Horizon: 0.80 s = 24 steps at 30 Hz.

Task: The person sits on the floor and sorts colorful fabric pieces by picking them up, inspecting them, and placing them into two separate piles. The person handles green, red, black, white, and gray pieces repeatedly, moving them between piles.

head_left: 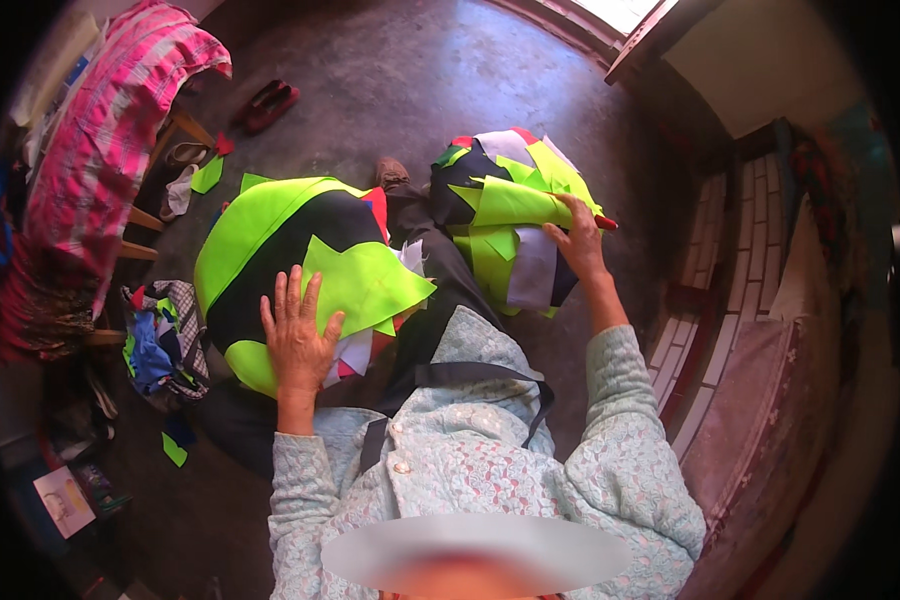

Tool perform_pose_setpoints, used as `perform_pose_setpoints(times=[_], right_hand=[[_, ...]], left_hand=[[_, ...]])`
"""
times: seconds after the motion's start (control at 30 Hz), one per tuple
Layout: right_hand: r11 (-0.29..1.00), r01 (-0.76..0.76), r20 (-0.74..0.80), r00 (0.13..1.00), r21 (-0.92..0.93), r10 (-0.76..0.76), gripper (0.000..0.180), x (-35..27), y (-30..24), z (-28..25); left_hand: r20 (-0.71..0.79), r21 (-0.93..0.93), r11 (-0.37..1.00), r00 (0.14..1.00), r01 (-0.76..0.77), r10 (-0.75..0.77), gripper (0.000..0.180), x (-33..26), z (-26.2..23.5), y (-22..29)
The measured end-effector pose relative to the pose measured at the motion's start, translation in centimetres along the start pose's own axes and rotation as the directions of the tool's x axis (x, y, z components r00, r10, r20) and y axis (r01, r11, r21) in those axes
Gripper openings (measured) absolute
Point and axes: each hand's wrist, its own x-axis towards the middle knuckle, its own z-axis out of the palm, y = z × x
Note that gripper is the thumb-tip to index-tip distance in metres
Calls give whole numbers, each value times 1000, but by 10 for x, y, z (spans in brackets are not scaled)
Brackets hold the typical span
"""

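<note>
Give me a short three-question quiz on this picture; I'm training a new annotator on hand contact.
1. True or false: the left hand lies flat on a neon green fabric piece.
2. Which hand touches the far pile of fabric scraps?
3. The red shoe lies on: A) the floor B) the lap C) the pink checked cloth?

Key: 1 true; 2 the right hand; 3 A.
</note>
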Motion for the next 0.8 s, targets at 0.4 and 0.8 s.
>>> perform_pose_setpoints(times=[0.4, 0.8], right_hand=[[921, 223, 49, 974, -320, -219, 26, -4, 11, 21], [994, 106, -70, 992, -5, -106, 25, -60, 7, 25]], left_hand=[[-6, 15, 1000, 1000, 0, 0, 62, 0, 1, 1], [-2, 8, 1000, 1000, 2, -2, 62, -1, 1, 1]])
